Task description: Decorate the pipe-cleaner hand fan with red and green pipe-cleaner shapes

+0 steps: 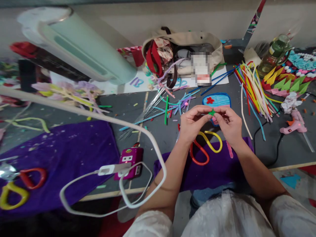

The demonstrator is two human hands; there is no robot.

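Observation:
My left hand (192, 123) and my right hand (229, 123) meet over the table, fingertips pinching a small green pipe-cleaner shape (212, 112) between them. It looks bent into a little star or flower; the fingers cover part of it. Just behind and under the hands lies a blue panel (223, 98) of pipe cleaners with a darker blue border and some pink. A red flower (210, 100) sits on its upper left. Between my forearms, scissors (201, 162) with one red and one yellow handle rest partly on purple cloth (204, 177); their blades are hidden. A pink fuzzy strip (229, 150) lies near my right wrist.
Pipe cleaners (254, 92) fan out at right, near a pink glue gun (295, 123) and a bottle (274, 54). A canvas bag (214, 44) stands behind. On the left are a purple power adapter (132, 161), a looping white cable (158, 151) and more scissors (33, 177).

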